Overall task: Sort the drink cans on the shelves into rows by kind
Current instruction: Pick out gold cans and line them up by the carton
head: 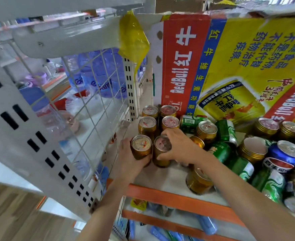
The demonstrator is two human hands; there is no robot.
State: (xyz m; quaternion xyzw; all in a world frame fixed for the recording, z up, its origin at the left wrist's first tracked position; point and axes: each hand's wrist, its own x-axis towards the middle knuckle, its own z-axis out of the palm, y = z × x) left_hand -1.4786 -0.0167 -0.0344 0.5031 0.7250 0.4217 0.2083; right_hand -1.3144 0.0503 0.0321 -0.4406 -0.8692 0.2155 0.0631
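Gold cans fill two short rows at the shelf's (169, 178) ten o'clock. The left hand (127, 159) grips one gold can (141, 146); the right hand's (179, 146) fingers clasp its neighbour (161, 153). Seat both upright, snug behind the rows, labels aligned.

At the left end of the white shelf board with an orange front edge (162, 178), upright gold ribbed metal cans (147, 125) stand in two rows beside the white wire mesh panel (91, 108); behind them stands a printed cardboard carton (238, 58); to the right, green cans (219, 150) and blue cans (285, 152) lie jumbled
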